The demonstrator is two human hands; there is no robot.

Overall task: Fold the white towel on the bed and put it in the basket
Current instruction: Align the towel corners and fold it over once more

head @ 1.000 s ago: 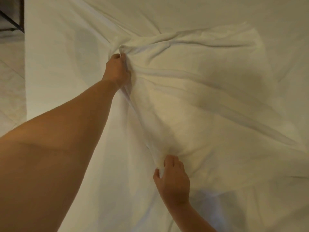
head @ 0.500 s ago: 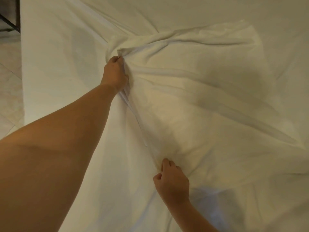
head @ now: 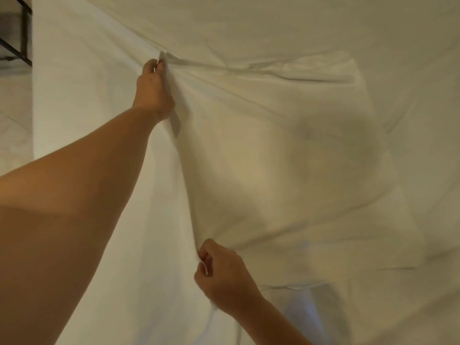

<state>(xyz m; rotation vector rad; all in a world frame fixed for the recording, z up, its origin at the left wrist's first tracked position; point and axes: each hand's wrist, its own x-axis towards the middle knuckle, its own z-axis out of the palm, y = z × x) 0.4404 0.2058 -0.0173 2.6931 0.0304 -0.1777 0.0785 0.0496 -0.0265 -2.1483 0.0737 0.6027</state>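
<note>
A white towel [head: 286, 155] lies spread and creased on the white bed [head: 79, 78], filling the middle and right of the view. My left hand [head: 153, 92] is stretched out and pinches the towel's far left corner. My right hand [head: 225, 273] grips the near left corner close to me. The towel's left edge runs taut between the two hands and is lifted a little off the sheet. No basket is in view.
The bed's left edge runs down the far left, with pale floor tiles [head: 13, 135] beyond it. A dark metal frame [head: 21, 33] stands in the top left corner. White sheet extends beyond the towel at the top and right.
Both hands have pulled the towel's left edge straighter and lifted it; the bunched folds near the left hand have flattened, and the right hand has closed into a pinch.
</note>
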